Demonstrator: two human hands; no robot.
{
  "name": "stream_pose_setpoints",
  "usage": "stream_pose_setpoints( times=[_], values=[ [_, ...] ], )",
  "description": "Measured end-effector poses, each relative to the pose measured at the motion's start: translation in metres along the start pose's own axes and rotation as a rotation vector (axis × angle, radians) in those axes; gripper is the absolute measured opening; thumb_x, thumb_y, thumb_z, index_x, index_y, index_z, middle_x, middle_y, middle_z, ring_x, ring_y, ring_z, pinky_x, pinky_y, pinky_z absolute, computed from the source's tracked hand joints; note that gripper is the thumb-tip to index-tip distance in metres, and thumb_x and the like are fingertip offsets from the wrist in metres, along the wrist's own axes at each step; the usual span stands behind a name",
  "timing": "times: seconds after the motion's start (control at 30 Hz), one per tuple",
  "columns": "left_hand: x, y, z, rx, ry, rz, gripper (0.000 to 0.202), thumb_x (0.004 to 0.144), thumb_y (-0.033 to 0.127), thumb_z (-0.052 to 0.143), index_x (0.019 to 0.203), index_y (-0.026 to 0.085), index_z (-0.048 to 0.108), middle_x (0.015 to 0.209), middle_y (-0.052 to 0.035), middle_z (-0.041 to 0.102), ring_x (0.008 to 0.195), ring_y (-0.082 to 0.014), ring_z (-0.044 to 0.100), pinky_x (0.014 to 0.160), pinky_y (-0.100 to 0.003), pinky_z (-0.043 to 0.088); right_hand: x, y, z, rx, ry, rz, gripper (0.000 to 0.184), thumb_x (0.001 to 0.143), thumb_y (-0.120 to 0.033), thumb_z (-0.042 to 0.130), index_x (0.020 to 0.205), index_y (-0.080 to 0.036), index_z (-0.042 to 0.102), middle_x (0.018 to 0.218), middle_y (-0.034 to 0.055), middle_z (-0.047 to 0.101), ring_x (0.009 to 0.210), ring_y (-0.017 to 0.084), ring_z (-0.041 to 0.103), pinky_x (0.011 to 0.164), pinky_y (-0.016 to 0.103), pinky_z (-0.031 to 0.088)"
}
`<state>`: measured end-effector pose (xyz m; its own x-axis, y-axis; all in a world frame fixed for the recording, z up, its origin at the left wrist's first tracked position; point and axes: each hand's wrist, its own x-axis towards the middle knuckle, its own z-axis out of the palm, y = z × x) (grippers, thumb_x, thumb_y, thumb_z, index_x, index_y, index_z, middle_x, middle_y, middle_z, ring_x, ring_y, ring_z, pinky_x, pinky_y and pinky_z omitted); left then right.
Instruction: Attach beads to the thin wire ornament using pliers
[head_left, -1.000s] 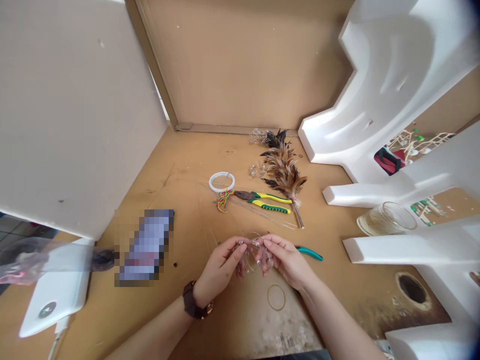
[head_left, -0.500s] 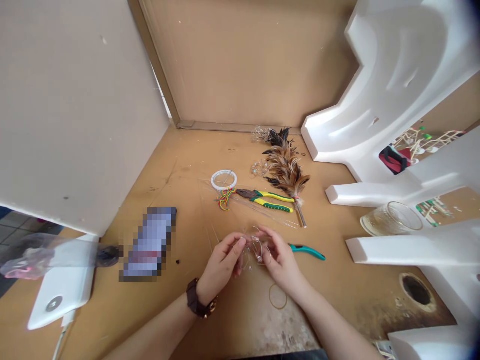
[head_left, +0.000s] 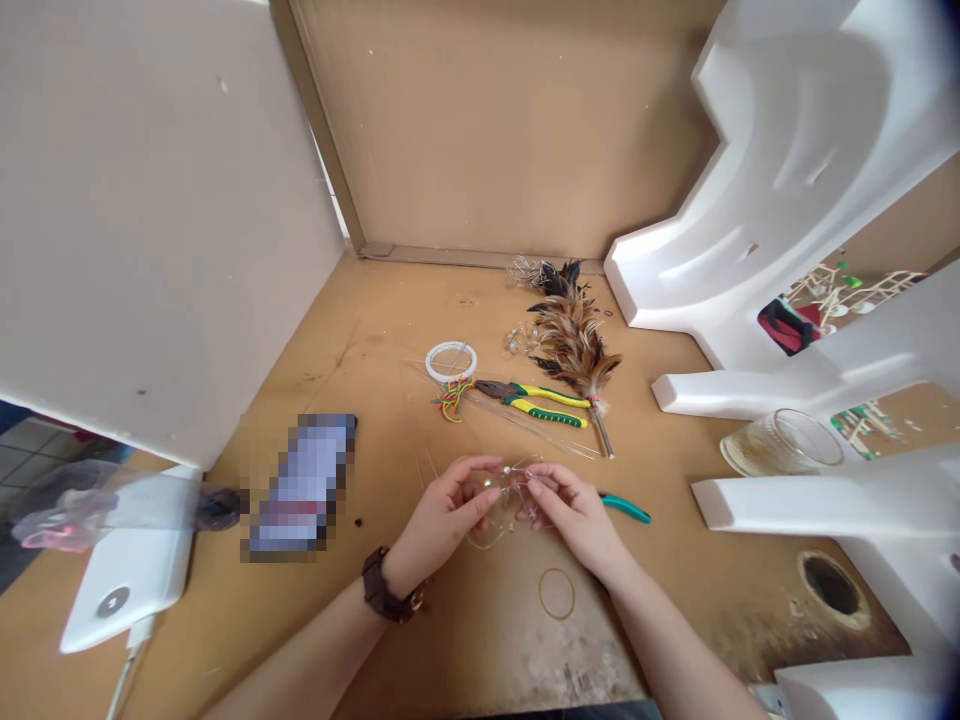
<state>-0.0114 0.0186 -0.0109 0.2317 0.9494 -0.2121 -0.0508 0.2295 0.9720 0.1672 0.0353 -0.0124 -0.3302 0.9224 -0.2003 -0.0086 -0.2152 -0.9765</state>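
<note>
Pinch grip, both sides

We've got a chunky dark-brown wristwatch (head_left: 385, 585), then our bare left hand (head_left: 448, 512) pinching thin silvery wire loops (head_left: 505, 493) with clear beads (head_left: 507, 471), between it and our bare right hand (head_left: 574, 508), pinching too, beside a curved teal handle (head_left: 628, 508).

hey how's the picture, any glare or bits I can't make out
All in the head view: bright sheen on the white plastic frame; phone pixelated, screen unreadable; top right corner dark; beaded wire between left hand and right hand hard to trace against the table.
</note>
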Motion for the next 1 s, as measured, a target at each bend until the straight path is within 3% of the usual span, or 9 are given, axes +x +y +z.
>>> stream_pose_setpoints(
  times=[0.17,0.27,0.47,0.63,0.9,1.0],
  values=[
    [0.0,-0.001,0.0,-0.037,0.006,0.054,0.036,0.077,0.032,0.06,0.108,0.018,0.049,0.071,0.0015,0.056,0.065,-0.011,0.051,0.062,-0.023,0.042,0.0,-0.008,-0.002,0.064,0.13,-0.07,0.029,0.076,-0.045,0.059,0.087,-0.018,0.057,0.082,0.0051,0.066,0.062,0.014,0.062,0.053,0.025,0.049],
    [0.001,-0.001,0.001,0.017,0.012,0.032,0.026,0.077,0.034,0.06,0.095,0.017,0.054,0.071,0.0013,0.057,0.066,-0.0115,0.052,0.063,-0.023,0.041,0.0,-0.011,-0.002,0.072,0.171,-0.081,0.031,0.075,-0.047,0.059,0.086,-0.017,0.058,0.094,0.008,0.066,0.062,0.014,0.062,0.053,0.025,0.05],
    [0.003,-0.001,0.003,0.164,-0.073,-0.011,0.03,0.08,0.041,0.052,0.067,0.014,0.056,0.061,0.0002,0.057,0.058,-0.0108,0.051,0.059,-0.023,0.041,0.001,-0.01,-0.007,0.039,0.149,-0.056,0.036,0.078,-0.046,0.055,0.097,-0.016,0.063,0.078,0.0071,0.068,0.067,0.016,0.063,0.058,0.027,0.051],
    [0.003,0.0,0.003,0.117,-0.008,-0.017,0.029,0.08,0.041,0.053,0.068,0.014,0.056,0.064,0.0001,0.058,0.055,-0.0095,0.05,0.057,-0.022,0.041,0.001,-0.009,-0.011,0.135,0.157,-0.052,0.038,0.082,-0.047,0.05,0.101,-0.017,0.062,0.105,0.0113,0.064,0.074,0.017,0.065,0.06,0.028,0.051],
    [0.004,0.001,0.004,0.031,0.063,0.008,0.028,0.078,0.041,0.056,0.068,0.015,0.057,0.064,-0.0001,0.06,0.056,-0.0102,0.052,0.058,-0.023,0.044,0.002,-0.008,-0.01,0.077,0.185,-0.087,0.033,0.075,-0.041,0.061,0.098,-0.018,0.063,0.09,0.0075,0.066,0.071,0.016,0.063,0.06,0.028,0.051],
    [0.004,0.001,0.004,-0.028,0.032,-0.02,0.026,0.079,0.039,0.056,0.071,0.014,0.059,0.069,-0.0015,0.063,0.057,-0.0102,0.054,0.06,-0.023,0.044,0.001,-0.008,-0.01,0.099,0.171,-0.095,0.034,0.071,-0.038,0.065,0.1,-0.02,0.063,0.087,0.006,0.066,0.071,0.015,0.062,0.062,0.029,0.051]
  ],
)
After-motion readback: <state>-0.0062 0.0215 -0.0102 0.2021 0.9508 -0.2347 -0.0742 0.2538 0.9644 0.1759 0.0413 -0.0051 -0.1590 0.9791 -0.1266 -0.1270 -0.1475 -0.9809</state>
